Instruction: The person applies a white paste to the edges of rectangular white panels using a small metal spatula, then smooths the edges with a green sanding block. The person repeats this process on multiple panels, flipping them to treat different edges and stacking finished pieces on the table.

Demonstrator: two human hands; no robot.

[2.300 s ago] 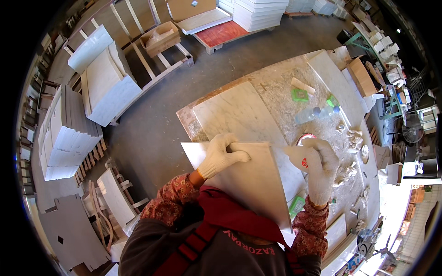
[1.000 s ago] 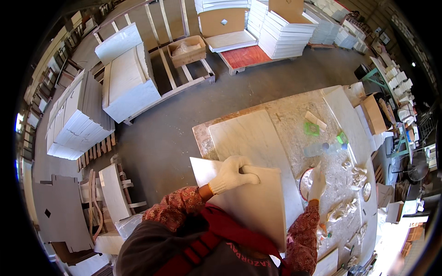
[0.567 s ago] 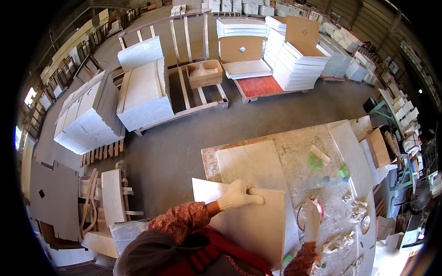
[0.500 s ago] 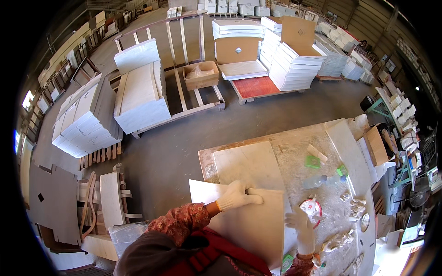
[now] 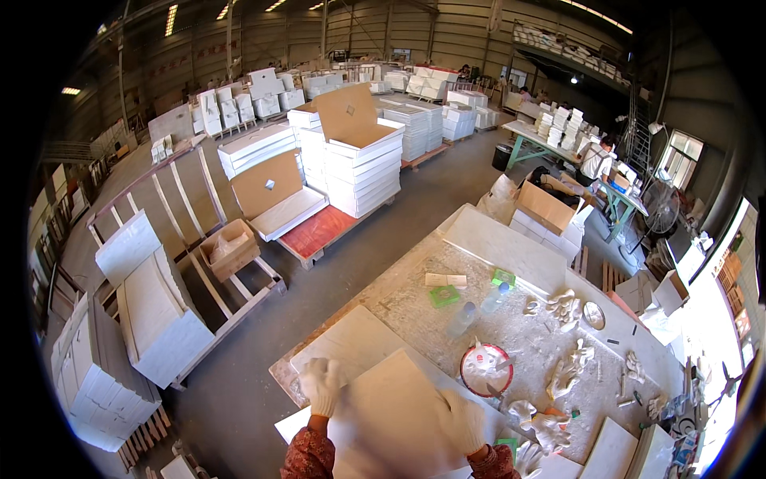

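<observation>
A pale, square-cornered stone slab lies in front of me at the near side of the worktable. My left hand, in a white knitted glove, is closed at its left edge. At the opposite edge my right hand, also gloved and slightly blurred, grips the slab; its fingertips are partly hidden. Another pale slab shows beneath and beyond it. Just right of my right hand stands a red-rimmed tub of white paste with a putty knife in it.
On the dusty worktable are plastic bottles, a green box and loose gloves. Across the aisle stand stacked white boxes on a pallet and stone slabs on a wooden rack. A fan stands at the right.
The view has swung right and up. My right hand has come from beside the tub onto the slab's right edge; my left hand has shifted to its left edge.
</observation>
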